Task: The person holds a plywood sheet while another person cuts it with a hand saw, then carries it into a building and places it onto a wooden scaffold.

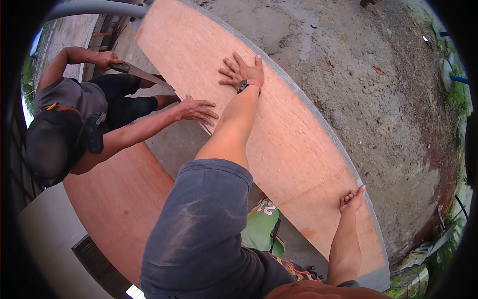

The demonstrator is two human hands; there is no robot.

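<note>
While left hand (242, 72) lies spread flat on the long reddish plywood sheet (294, 144), right hand (352, 198) presses it nearer me, fingers bunched.

A board (298, 149) ran from far left to near right across the middle, with ground (373, 99) to its right. The left hand (242, 72) lay flat on the board's far part, and the right hand (352, 199) rested on its near part, close to the right edge. Left of the board was a co-worker (74, 114), with one hand (196, 109) on the board's left edge and a saw (139, 74) just beyond it at that edge. A second board (119, 199) lay near left.
</note>
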